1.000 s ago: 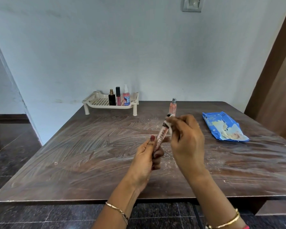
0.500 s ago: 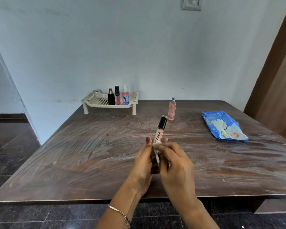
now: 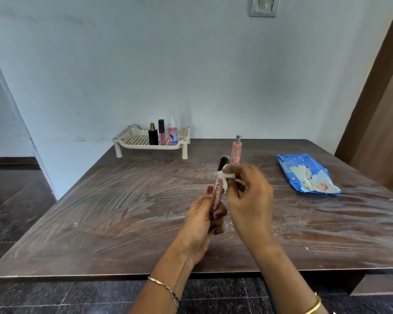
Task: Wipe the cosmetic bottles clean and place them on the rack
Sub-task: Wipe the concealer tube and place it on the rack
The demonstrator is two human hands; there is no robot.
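Across the dark brown wooden table (image 3: pixel 100 214), smeared with pale streaks, sit a crumpled blue wet-wipe packet (image 3: pixel 304 175) at the right and a cream perforated plastic rack (image 3: pixel 132 141) on short legs against the far wall. Three cosmetic bottles already stand on that rack: a black perfume bottle (image 3: pixel 153 137), a slim pink gloss tube (image 3: pixel 161 132) and a pink spray bottle (image 3: pixel 172 134). One tall peach spray bottle (image 3: pixel 236 151) waits upright on the table, apart from the rack. The left hand (image 3: pixel 202 220) is clenched round the lower end of a pink lip-gloss tube with a black cap (image 3: pixel 218 189), held tilted above the table centre. The right hand (image 3: pixel 250 196) pinches a small white wipe (image 3: pixel 226 177) against the tube; half a second ago it was down near the base and now sits just under the cap, so the wiping stroke has run up the tube. By my judgement this tube is nearly clean, leaving two items unracked.
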